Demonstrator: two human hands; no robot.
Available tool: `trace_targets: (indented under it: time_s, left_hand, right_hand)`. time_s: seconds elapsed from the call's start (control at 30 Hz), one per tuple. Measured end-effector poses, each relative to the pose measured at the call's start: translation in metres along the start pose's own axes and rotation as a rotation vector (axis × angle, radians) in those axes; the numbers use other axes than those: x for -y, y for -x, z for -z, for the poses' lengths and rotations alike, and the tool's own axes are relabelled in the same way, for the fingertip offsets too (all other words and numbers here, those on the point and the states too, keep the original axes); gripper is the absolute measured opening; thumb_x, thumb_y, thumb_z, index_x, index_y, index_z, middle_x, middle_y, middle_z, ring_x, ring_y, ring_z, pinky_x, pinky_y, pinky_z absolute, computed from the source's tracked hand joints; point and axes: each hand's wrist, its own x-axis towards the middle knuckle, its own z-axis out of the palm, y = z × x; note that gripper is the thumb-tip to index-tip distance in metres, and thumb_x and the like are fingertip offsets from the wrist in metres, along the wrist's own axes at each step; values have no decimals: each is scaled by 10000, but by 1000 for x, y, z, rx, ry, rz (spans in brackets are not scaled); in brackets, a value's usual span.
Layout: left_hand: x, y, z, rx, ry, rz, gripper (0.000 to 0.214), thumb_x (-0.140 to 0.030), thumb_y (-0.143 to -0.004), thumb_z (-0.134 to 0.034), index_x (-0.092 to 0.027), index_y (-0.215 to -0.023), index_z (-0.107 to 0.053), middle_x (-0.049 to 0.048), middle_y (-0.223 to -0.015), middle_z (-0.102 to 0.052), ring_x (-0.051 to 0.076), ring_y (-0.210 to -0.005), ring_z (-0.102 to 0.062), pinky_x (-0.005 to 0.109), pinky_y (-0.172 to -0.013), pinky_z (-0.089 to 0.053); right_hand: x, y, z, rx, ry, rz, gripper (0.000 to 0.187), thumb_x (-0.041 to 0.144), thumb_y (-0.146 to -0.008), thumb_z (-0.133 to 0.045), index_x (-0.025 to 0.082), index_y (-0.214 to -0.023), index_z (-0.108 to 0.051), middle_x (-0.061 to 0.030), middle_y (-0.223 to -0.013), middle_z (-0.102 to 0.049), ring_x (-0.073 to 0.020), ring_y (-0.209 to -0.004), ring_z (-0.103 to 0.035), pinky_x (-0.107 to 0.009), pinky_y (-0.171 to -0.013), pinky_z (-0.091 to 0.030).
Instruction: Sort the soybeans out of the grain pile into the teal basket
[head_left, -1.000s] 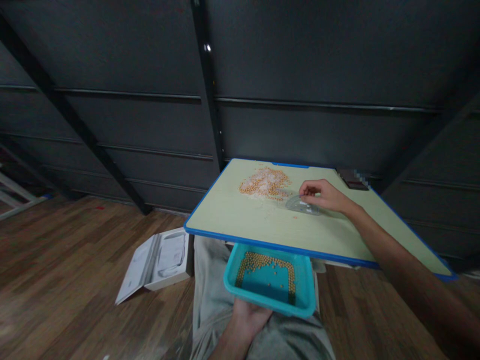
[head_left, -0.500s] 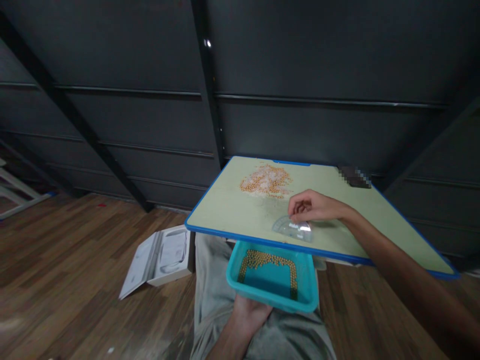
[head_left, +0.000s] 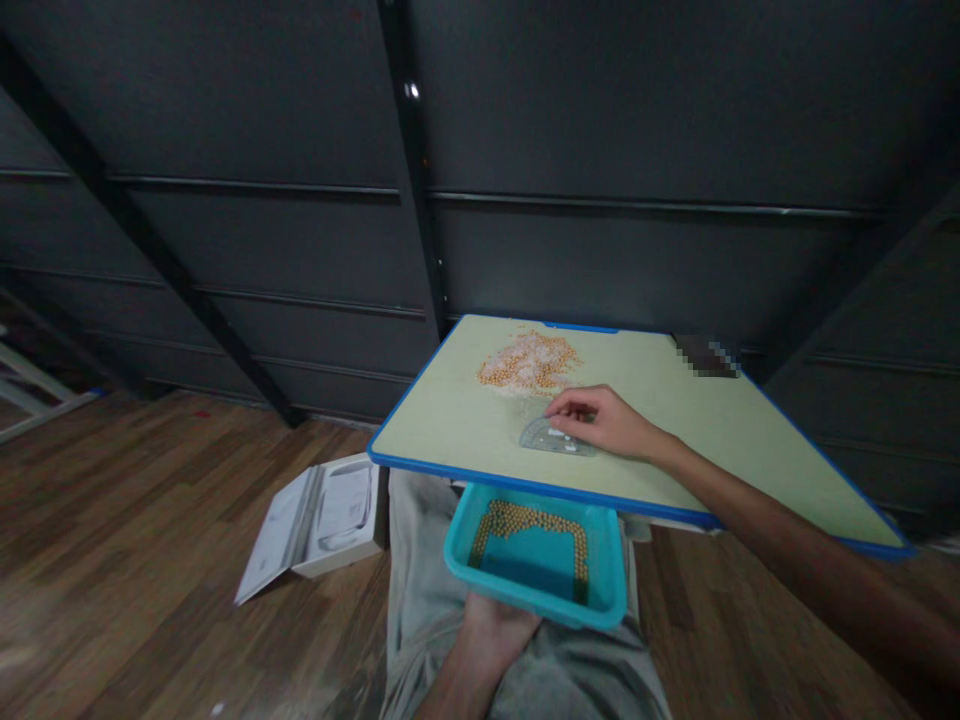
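Over the pale green tabletop (head_left: 705,440), my right hand (head_left: 609,420) is closed on a clear plastic protractor (head_left: 546,436), its straight edge toward me. Beyond it lies a loose heap of yellow beans mixed with white rice-like grains (head_left: 531,362). Below the table's front edge, my left hand (head_left: 499,622) supports a turquoise tray (head_left: 517,592) from underneath, over my lap. The fingers of that hand are hidden under the tray. Round yellow beans (head_left: 525,520) line the tray's far side and run down both its sides.
The small table has a blue rim (head_left: 480,477). A dark, pixelated object (head_left: 706,356) lies at its back right corner. On the wooden floor (head_left: 187,520) to the left sits an open white box (head_left: 341,515). A dark panelled wall (head_left: 637,110) rises behind the table.
My right hand has moved left and slightly away from me with the protractor, closer to the heap. The turquoise tray has shifted slightly left.
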Motion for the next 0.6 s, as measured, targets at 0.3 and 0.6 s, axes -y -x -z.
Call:
trace_targets:
  time_s: [0.3,0.6]
  left_hand:
    - [0,1,-6,16,-10,8,349,-375,-913,-457,-223,-1147,-667,84,-1077,-750,277,-1231,-553,529,-1091,-345]
    - [-3,2,-4,-19,-51,12,256,-343,-882,-531,-201,-975,-724,63,-1024,-766,254,-1119,-628,492,-1089,-359]
  right_hand:
    - [-1,-10,-5,-49,281,105,190,336,-919,-572,220,-1002,-696,-34,-857,-688,-145,-721,-580,-291,-665,-434]
    - [-25,-24,11,-341,377,97,202,319,-946,-528,222,-1041,-678,-62,-1000,-685,-190,-837,-601,-343,-758,-441]
